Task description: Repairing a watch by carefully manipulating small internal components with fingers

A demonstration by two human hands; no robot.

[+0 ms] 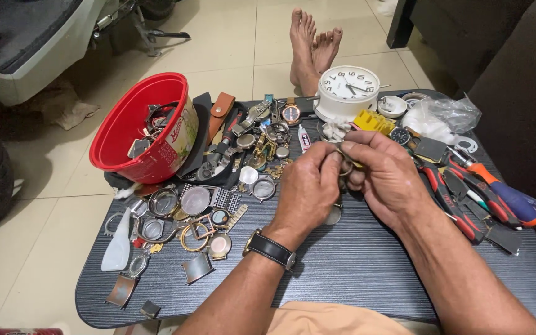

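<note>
My left hand (308,186) and my right hand (387,177) meet above the middle of a dark grey striped lap table (355,267). Both pinch a small round metal watch part (346,167) between their fingertips; most of it is hidden by the fingers. A black-strapped wristwatch (271,249) sits on my left wrist. Under the hands lies a round metal piece (334,214) on the table.
A tilted red bowl (138,127) of watch parts stands at the left, with loose cases, rings and bands (193,217) in front. A white alarm clock (347,92), a plastic bag (438,118), red pliers (451,201) and an orange-blue screwdriver (507,195) lie right. My bare feet (311,46) rest beyond.
</note>
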